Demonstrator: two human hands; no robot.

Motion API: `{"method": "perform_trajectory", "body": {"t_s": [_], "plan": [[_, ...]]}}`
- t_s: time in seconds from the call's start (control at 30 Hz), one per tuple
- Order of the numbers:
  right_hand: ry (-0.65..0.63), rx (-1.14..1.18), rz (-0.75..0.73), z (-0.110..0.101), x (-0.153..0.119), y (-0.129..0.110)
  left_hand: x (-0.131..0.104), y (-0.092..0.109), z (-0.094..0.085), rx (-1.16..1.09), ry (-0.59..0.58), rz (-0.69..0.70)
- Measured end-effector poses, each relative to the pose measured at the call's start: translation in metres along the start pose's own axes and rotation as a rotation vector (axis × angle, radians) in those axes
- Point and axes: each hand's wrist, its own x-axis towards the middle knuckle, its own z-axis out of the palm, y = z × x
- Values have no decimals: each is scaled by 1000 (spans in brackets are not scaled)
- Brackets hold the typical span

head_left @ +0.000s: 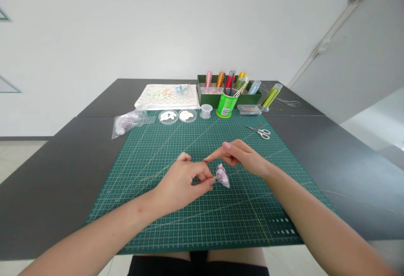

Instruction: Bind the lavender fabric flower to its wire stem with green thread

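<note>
The left hand (pixel 184 183) pinches a lilac flower (pixel 222 176) by its stem (pixel 215 178). The right hand (pixel 243 154) extends one finger close by; whether it grips anything, I cannot tell.

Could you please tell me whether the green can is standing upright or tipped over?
Upright: the green can sits on its base with its open rim at the top, and pale sticks rise out of it.

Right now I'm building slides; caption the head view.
Left hand holds a lilac flower above a cutting mat, right hand nearby.
</note>
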Motion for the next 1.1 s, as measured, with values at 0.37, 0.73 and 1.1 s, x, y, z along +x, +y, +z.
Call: {"method": "perform_trajectory", "body": {"t_s": [0.37, 0.73, 1.1], "plan": [[-149, 178, 215, -6, 5, 14, -2, -2, -6, 147, 259, 69], [-194, 500, 174, 1, 6, 14, 0, -6, -3, 102, 409, -98], [-22, 503, 276, 1, 11, 16, 3, -3, -12, -201, 412, -197]]}}
